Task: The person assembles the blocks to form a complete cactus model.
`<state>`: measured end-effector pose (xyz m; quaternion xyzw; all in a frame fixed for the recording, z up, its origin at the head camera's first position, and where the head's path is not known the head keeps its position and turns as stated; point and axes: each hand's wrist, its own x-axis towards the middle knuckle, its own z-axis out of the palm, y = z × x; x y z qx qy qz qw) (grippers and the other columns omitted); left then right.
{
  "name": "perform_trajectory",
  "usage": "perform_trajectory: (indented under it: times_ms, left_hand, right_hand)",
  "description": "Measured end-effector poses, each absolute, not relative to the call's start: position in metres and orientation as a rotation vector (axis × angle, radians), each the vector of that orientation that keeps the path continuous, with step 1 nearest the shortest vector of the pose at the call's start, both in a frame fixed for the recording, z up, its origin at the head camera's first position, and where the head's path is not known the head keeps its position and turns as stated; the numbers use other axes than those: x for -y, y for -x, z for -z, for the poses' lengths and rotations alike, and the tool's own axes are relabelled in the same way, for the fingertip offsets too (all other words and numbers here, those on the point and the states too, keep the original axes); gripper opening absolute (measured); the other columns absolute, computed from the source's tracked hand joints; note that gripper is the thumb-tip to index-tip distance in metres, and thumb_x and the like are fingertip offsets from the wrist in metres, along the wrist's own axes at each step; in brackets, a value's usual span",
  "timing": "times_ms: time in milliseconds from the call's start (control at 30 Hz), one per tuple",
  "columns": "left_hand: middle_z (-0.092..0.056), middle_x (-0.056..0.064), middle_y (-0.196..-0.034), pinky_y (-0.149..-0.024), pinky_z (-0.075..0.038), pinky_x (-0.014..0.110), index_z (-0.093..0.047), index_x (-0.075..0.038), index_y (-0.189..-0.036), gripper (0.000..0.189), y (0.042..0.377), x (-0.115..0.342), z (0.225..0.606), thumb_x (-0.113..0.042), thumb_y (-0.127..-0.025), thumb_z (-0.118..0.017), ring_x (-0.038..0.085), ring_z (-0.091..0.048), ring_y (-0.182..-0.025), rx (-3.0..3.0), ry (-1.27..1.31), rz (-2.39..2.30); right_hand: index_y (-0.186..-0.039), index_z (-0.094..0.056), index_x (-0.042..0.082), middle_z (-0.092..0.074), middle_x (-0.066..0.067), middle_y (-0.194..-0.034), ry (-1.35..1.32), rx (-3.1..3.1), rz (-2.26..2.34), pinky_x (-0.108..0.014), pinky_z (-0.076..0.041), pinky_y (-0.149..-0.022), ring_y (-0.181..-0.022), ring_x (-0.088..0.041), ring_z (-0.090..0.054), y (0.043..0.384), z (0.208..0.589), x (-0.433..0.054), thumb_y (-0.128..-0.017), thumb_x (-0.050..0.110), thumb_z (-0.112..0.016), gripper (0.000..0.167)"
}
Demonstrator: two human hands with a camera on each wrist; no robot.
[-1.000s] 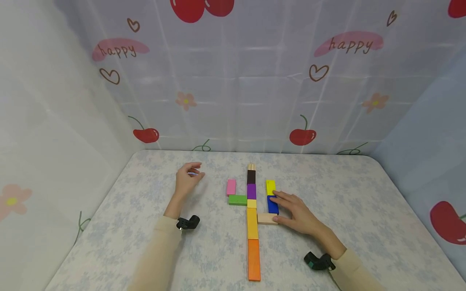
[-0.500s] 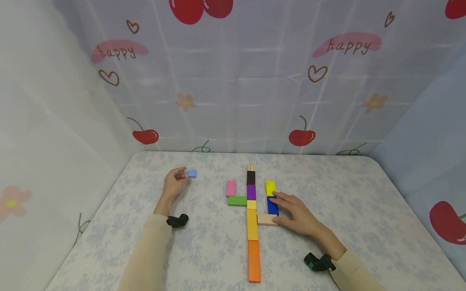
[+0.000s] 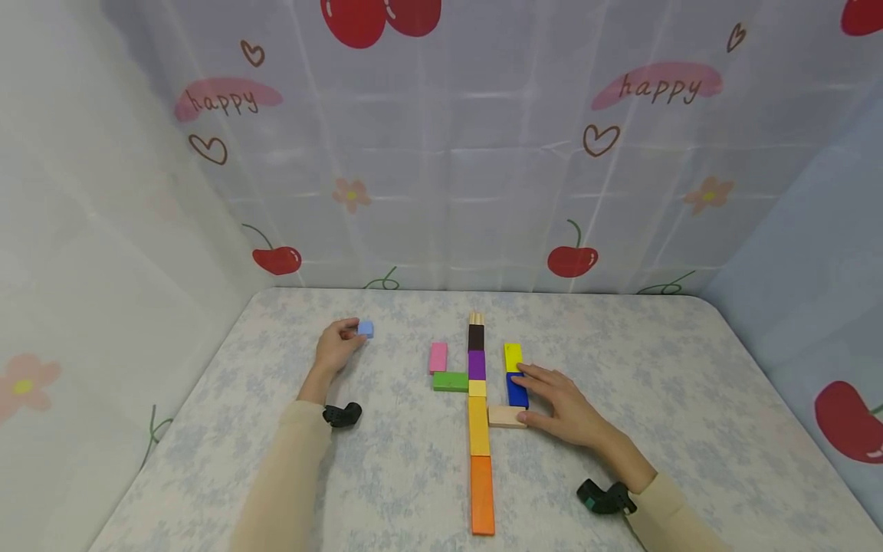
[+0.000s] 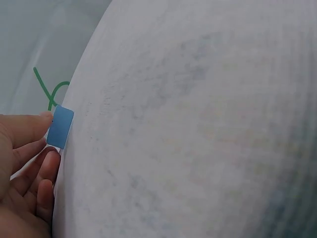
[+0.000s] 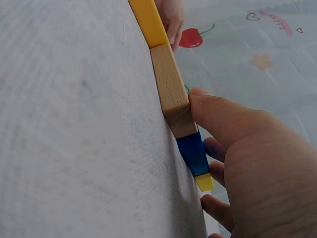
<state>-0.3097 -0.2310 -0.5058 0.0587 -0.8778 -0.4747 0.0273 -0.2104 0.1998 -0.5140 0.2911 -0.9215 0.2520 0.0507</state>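
At the table's back left, my left hand [image 3: 336,346] pinches a small light blue block [image 3: 365,329] by its near end. The left wrist view shows the thumb against that block [image 4: 60,127], with the other fingers curled below. My right hand [image 3: 567,406] rests with spread fingers beside a flat block figure. Its thumb touches the end of a plain wooden block [image 3: 506,416]. Its fingertips lie at the blue block [image 3: 516,392] and the yellow block [image 3: 513,354], which stand in line above the wooden one.
A central column runs from an orange block [image 3: 482,494] up through a yellow-orange block [image 3: 478,425], a purple block [image 3: 477,365] and a black block [image 3: 476,337] to thin sticks [image 3: 477,317]. Left of it lie a green block [image 3: 451,382] and a pink block [image 3: 438,357]. Curtains surround the table.
My left hand has drawn back leftward from over the light blue block, then come slightly right again to its end. The block stays at about the same spot. My right hand is still.
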Motion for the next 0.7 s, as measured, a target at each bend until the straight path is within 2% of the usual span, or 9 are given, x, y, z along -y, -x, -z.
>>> perform_trajectory:
  times_ms: [400,700]
  left_hand:
    - [-0.062,0.020,-0.118,-0.084,-0.047,0.040,-0.058,-0.004,-0.135,0.039,0.3123,0.2251,0.5071,-0.012,-0.097,-0.060,0.029,-0.057,-0.101,2.701,-0.208,1.360]
    - [-0.062,0.019,-0.127,-0.090,-0.049,0.045,-0.061,-0.004,-0.131,0.037,0.3117,0.2256,0.5081,-0.013,-0.096,-0.063,0.033,-0.059,-0.109,2.645,-0.205,1.400]
  right_hand:
    - [-0.138,-0.058,0.015,-0.046,-0.013,-0.150,-0.885,2.805,-0.779,-0.065,-0.029,-0.110,-0.138,-0.037,-0.042,0.2105,0.5138,-0.2002,-0.087,0.041,-0.071,0.059]
    - [-0.138,-0.058,0.015,-0.046,-0.013,-0.150,-0.895,2.802,-0.777,-0.065,-0.029,-0.109,-0.138,-0.038,-0.041,0.2104,0.5135,-0.2003,-0.087,0.041,-0.071,0.059]
